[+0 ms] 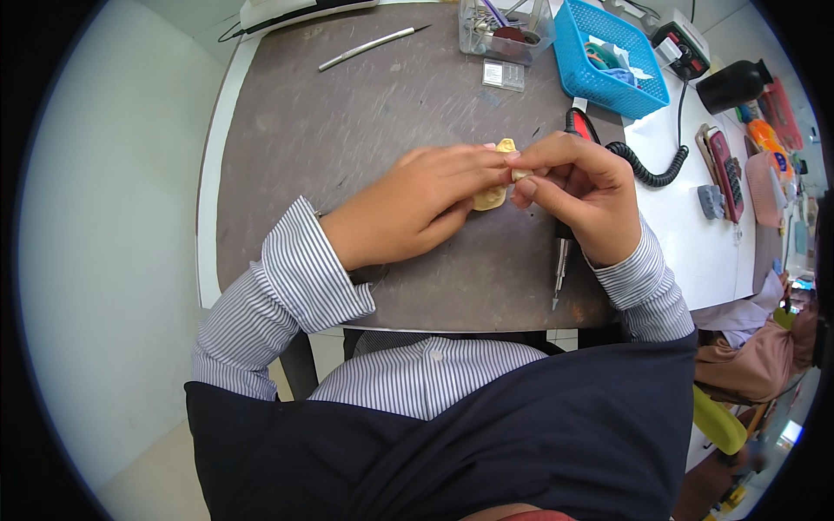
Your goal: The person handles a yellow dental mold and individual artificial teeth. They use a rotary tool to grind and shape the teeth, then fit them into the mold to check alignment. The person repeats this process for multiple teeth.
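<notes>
My left hand (426, 204) lies over a yellow plaster dental cast (491, 199), its fingers pressed together and holding the cast against the table. Parts of the cast show beyond the fingers, and the rest is hidden under them. Between the thumb and forefinger of my right hand (586, 187) is a small cream tooth-like piece (521, 174), pinched right beside the cast. Whether the piece touches the cast, I cannot tell. Partly under my right hand lies a rotary handpiece (561, 265), its thin tip pointing toward me.
A pen-shaped knife (369, 49) lies at the far left. Farther back are a clear tool box (506, 48), a small flat case (504, 75) and a blue basket (612, 91). A black coiled cord (660, 181), black bottle (734, 85) and grey-blue block (711, 202) are at right.
</notes>
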`<state>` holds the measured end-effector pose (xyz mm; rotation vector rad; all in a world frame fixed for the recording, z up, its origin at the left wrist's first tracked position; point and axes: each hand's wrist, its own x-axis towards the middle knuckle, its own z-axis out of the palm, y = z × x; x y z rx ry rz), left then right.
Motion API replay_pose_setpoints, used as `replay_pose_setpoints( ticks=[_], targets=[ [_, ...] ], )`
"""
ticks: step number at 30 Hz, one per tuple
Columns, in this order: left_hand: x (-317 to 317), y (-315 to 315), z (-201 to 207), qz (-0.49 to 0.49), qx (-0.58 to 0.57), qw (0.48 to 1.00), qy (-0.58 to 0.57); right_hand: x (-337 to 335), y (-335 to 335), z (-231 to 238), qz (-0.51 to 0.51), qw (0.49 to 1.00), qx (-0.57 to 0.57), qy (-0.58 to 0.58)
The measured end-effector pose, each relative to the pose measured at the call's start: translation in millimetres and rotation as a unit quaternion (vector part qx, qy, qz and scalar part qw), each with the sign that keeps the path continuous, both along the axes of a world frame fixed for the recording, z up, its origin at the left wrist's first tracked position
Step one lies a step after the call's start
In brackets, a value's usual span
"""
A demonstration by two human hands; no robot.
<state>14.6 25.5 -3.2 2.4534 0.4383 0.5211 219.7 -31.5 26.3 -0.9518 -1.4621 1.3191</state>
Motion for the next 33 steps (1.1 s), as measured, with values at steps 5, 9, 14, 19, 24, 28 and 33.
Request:
replay_pose_setpoints(
  ticks=[5, 9, 14, 19, 24, 28, 33],
  targets=[
    [-1.0, -1.0, 2.0, 0.049, 0.011, 0.998, 0.032, 0.5, 5.9, -5.6, -0.028, 0.997, -0.062, 0.023],
    [3.1, -1.6, -0.4, 0.078, 0.058, 0.995, -0.014, 4.8, 9.2, -6.0, -0.041, 0.987, -0.134, 0.076],
    [1.0, -1.6, -4.9, 0.107, -0.02, 0.993, -0.035, 7.5, 12.4, -6.5, -0.071, 0.985, -0.145, 0.063],
    [-6.0, -7.5, 1.9, 0.141, 0.035, 0.987, 0.072, 6.0, 12.7, -8.5, -0.08, 0.993, -0.085, -0.017],
    [-7.2, -11.4, -0.5, 0.143, 0.001, 0.989, 0.037, 5.6, 10.6, -14.2, -0.041, 0.991, -0.007, -0.129],
    [-7.3, -11.1, -1.9, 0.143, -0.024, 0.989, 0.01, 7.7, 11.5, -16.9, -0.015, 0.987, 0.032, -0.154],
    [-8.2, -9.2, -6.8, 0.135, -0.032, 0.99, -0.016, 3.0, 11.9, -13.9, 0.001, 0.986, 0.025, -0.163]
  ],
)
